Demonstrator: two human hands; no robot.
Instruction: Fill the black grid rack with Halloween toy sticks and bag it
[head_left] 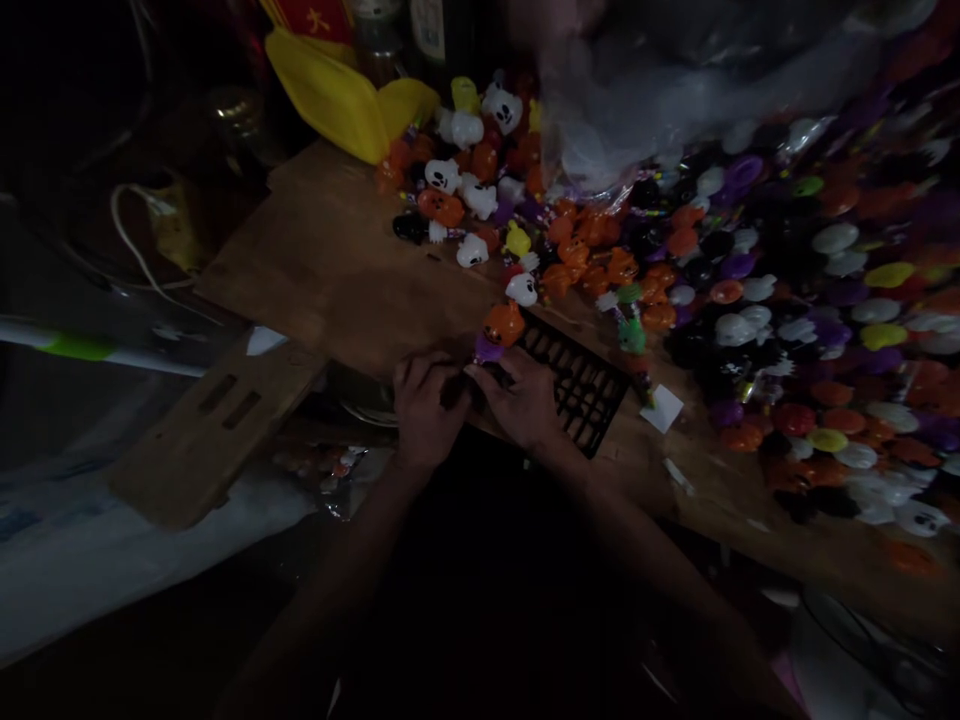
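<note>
My left hand (pixel 425 405) and my right hand (pixel 521 400) meet at the near edge of a wooden table (pixel 330 270). Together they pinch a small dark toy piece (pixel 456 388) between their fingertips; what it is stays too dim to tell. Just above my right hand lie a purple toy (pixel 489 347) and an orange pumpkin toy (pixel 504 323). A black grid tray (pixel 581 385) rests under and beside my right hand.
A large heap of small Halloween toys (pixel 750 290), orange, white, purple, black and yellow, covers the table's right and far side. A clear plastic bag (pixel 645 110) lies on top of the heap. A yellow container (pixel 337 95) stands at the back. A wooden board (pixel 217 430) juts out left.
</note>
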